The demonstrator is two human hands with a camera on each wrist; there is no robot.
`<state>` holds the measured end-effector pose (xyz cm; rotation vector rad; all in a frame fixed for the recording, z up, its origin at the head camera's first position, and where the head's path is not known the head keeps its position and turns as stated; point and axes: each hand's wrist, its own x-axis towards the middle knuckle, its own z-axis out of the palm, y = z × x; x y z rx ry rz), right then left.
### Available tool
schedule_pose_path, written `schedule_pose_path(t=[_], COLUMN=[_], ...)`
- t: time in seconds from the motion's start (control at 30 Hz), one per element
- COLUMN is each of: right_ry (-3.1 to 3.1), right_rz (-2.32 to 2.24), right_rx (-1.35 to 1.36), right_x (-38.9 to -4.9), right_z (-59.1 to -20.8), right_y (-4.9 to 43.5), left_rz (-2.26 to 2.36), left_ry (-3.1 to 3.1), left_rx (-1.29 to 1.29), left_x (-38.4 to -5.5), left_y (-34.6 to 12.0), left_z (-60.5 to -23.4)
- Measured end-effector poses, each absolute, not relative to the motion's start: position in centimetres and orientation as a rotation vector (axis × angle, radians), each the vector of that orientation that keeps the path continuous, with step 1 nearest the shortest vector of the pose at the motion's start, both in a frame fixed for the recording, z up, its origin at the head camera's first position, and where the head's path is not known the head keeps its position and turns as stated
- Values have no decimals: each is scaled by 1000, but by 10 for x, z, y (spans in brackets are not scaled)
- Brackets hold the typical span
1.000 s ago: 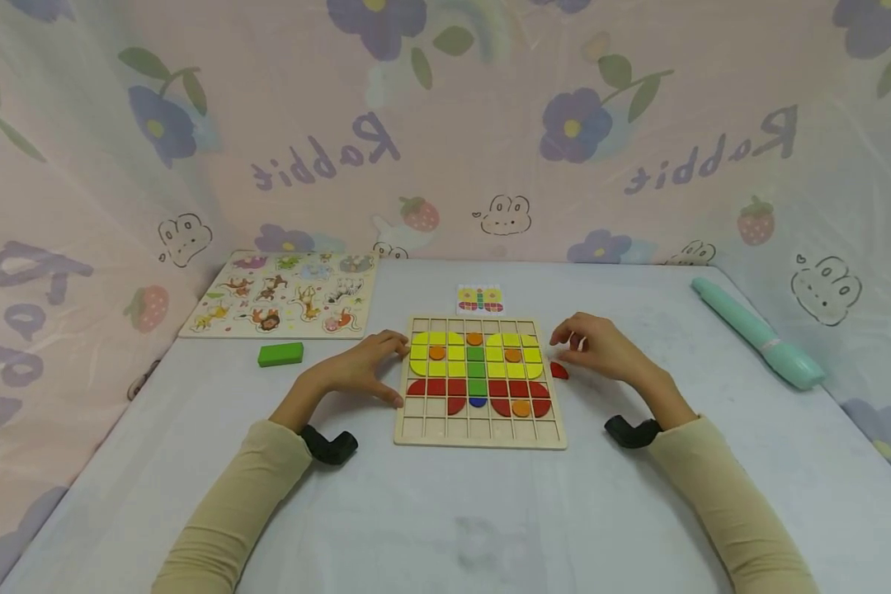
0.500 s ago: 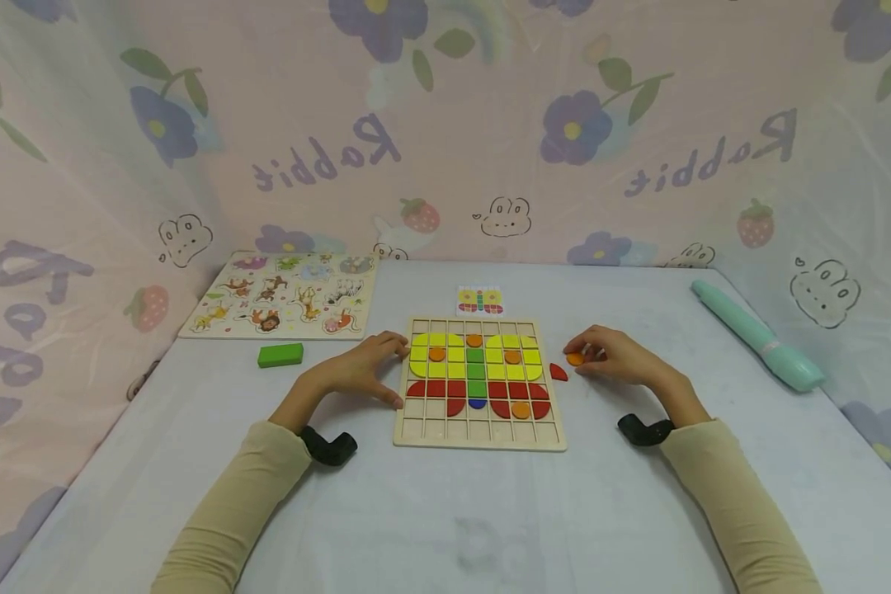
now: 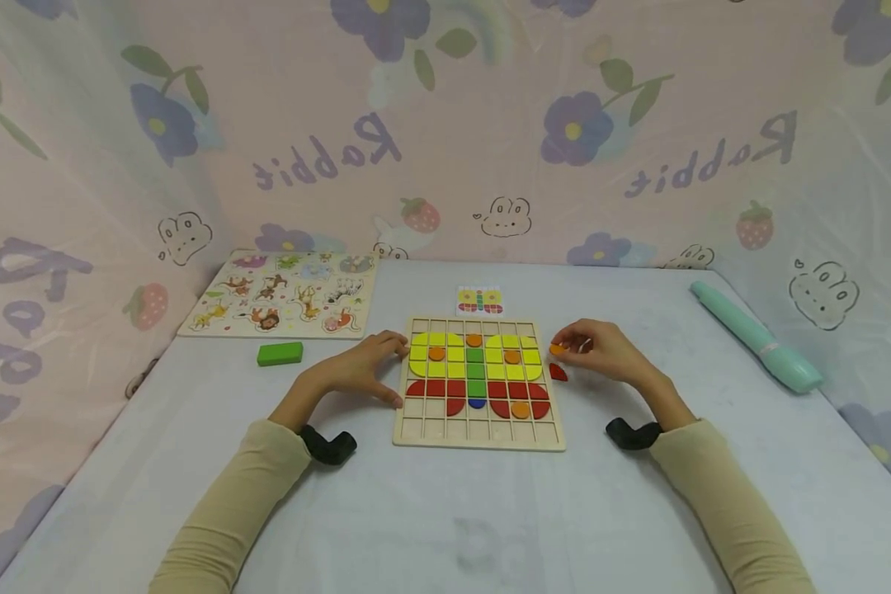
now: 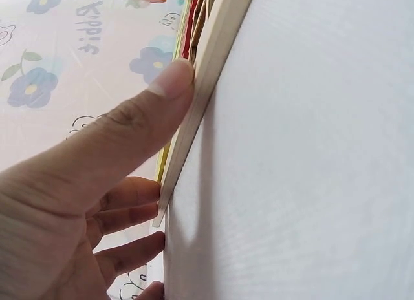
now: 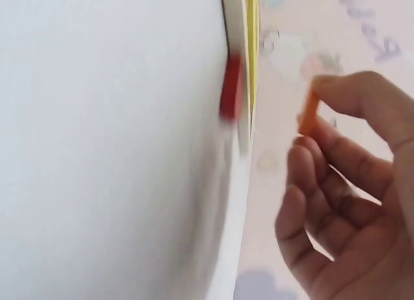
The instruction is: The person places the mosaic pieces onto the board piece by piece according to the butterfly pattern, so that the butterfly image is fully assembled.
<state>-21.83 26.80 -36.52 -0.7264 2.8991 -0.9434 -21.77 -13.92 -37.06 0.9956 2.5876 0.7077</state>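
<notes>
A wooden grid board lies on the table, filled in part with yellow, red, green, orange and blue pieces that form a butterfly. My left hand rests at the board's left edge, its thumb and fingertips touching the side. Beyond the right edge, my right hand pinches an orange round piece between thumb and fingers, raised off the table. Below that hand, a red quarter-round piece lies on the cloth beside the board. Several cells at the board's lower left hold no piece.
A small card with a butterfly pattern lies behind the board. To the left are an animal puzzle board and a green block. A mint-green tapered object lies at the far right. Printed cloth hangs behind.
My right hand reached right, picked up the orange round piece from the table and brought it back left toward the board. The left hand has stayed in place.
</notes>
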Motion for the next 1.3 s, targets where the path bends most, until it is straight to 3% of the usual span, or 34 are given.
schedule_pose_path(t=[0.4,0.73,1.3], right_ry=[2791,2668,2653], right_rz=[-974,-956,-732], right_rx=[-1189,-1265,-1251], right_x=[-195,-184,-184], right_z=[-347,-339,-366], right_y=[174,144,101], left_rz=[678,705,728], left_ry=[2613,2594,2575], left_rx=[985,1001,1047], left_x=[-222,-221,-218], left_y=[-142,-143,-141], left_z=[-366,-364,-370])
